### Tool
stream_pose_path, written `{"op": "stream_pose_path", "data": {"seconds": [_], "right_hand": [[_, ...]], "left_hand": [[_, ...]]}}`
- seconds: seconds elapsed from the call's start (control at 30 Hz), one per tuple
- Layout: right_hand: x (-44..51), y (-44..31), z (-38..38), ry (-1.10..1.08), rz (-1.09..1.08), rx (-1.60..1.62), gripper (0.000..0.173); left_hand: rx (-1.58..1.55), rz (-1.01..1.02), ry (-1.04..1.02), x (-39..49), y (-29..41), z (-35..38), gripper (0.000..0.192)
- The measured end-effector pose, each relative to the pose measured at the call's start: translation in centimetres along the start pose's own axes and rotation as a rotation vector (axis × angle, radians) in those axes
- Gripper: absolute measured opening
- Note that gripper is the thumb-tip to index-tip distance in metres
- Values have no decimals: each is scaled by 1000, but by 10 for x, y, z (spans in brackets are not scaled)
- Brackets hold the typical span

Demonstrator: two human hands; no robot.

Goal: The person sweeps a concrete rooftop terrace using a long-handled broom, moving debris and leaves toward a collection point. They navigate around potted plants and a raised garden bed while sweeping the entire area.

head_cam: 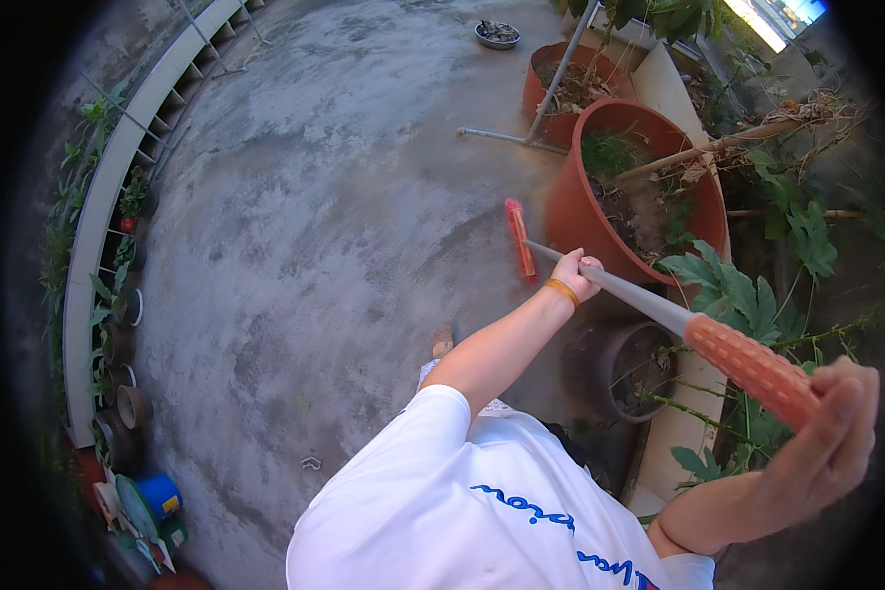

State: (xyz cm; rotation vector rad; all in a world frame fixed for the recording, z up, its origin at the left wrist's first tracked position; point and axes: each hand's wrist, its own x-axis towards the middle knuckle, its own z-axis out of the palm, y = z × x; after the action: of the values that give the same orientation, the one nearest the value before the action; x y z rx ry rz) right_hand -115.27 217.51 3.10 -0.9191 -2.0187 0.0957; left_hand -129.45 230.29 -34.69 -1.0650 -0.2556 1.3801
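A broom (pixel 638 299) with a grey stick and an orange textured grip runs from the lower right up to the left. Near the middle of its stick, my left hand (pixel 581 276) is closed around it, a yellowish bangle on the wrist. My right hand (pixel 837 420) holds the end of the orange grip at the right, fingers wrapped over it. The broom's pink-red head (pixel 521 242) rests on the concrete floor (pixel 324 243), beside a large terracotta-coloured pot (pixel 586 214).
Another red pot (pixel 535 96), a metal pipe stand (pixel 494 136) and a metal bowl (pixel 497 46) lie beyond. A dark pot (pixel 590 369) stands by the ledge at my right. Potted plants, a blue container (pixel 158 494) and a pale ledge (pixel 81 317) line the left.
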Motion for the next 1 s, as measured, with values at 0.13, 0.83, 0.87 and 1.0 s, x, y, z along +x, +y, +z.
{"op": "stream_pose_path", "data": {"seconds": [0.13, 0.83, 0.87, 1.0], "right_hand": [[23, -13, 69, -172, -250, 27, 31], [89, 6, 83, -9, -210, 521, 31], [90, -7, 85, -43, -294, 463, 31], [68, -47, 139, -265, -593, 146, 33]], "left_hand": [[16, 46, 139, 19, 56, 25, 32], [-52, 208, -6, -104, 93, 91, 31], [-56, 133, -52, -88, 93, 98, 32], [-99, -63, -236, -12, 129, 120, 33]]}}
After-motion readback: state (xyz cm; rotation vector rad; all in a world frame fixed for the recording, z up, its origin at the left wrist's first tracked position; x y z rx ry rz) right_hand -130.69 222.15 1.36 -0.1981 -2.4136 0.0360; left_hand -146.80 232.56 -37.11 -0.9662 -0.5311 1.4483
